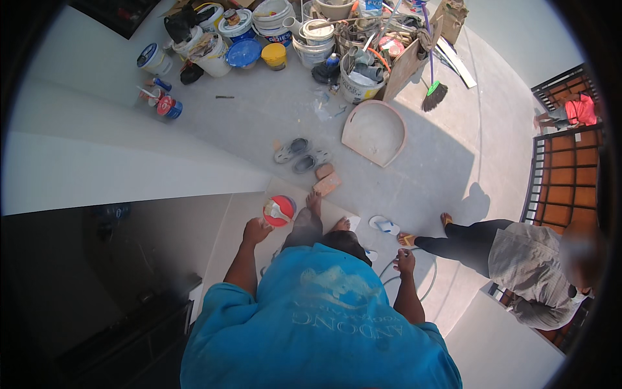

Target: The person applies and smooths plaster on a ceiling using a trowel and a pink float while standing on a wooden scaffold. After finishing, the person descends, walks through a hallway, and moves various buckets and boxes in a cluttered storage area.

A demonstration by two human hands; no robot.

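Note:
My left hand is closed on the rim of a small red container, which has something pale, perhaps a brush, in it. My right hand is out to the right of my blue shirt, fingers curled round something small that I cannot make out. My bare feet are on a pale tiled step, with two bricks and a pair of grey clogs just beyond. A flip-flop lies on the floor to the right of my feet, and a hose curves near my right hand.
A person stands at my right; another is by railings. Buckets and piled materials crowd the back, with a broom and a pale D-shaped tub. A white wall edge runs along the left.

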